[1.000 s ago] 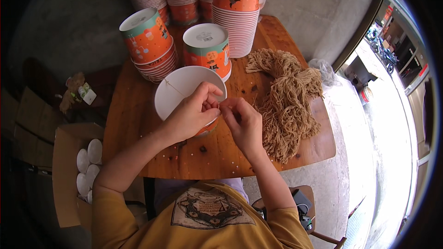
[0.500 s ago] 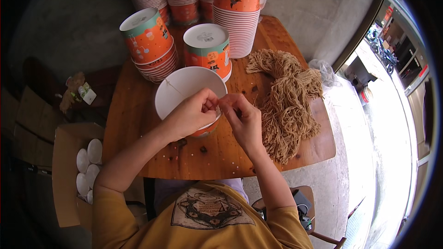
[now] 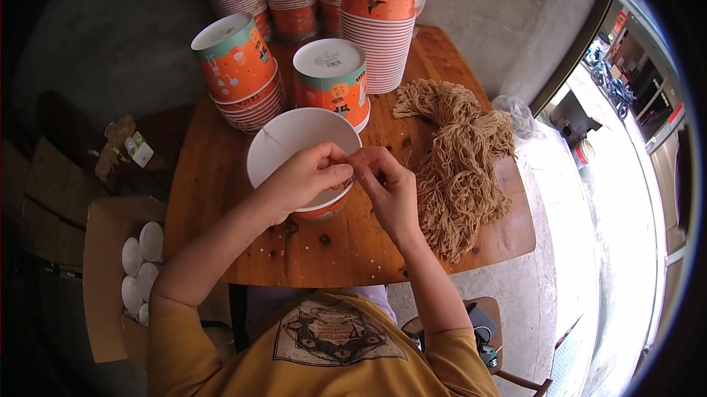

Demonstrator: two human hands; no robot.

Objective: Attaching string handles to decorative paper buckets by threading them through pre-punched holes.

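A white-lined paper bucket (image 3: 274, 150) with an orange outside stands open end up on the table. A thin tan cord (image 3: 274, 139) hangs from its far left rim and runs down inside, towards my hands. My left hand (image 3: 313, 172) reaches across the bucket, thumb and fingers pinched at the right part of the rim. My right hand (image 3: 384, 182) meets it there from outside, its fingertips also pinched. Both appear to hold the cord's end, though the fingers mostly cover it.
A heap of tan cords (image 3: 460, 169) lies to the right. Upside-down buckets stand behind: a short stack (image 3: 239, 65), a single-looking one (image 3: 329, 84) and a tall stack (image 3: 377, 36). A cardboard box (image 3: 107, 286) with white rolled pieces is at lower left. The wooden table (image 3: 324, 257) ends near my body.
The fingertips of both hands have shifted slightly at the rim, and my left thumb now lies straighter towards the right hand. The bucket has tilted or moved a little.
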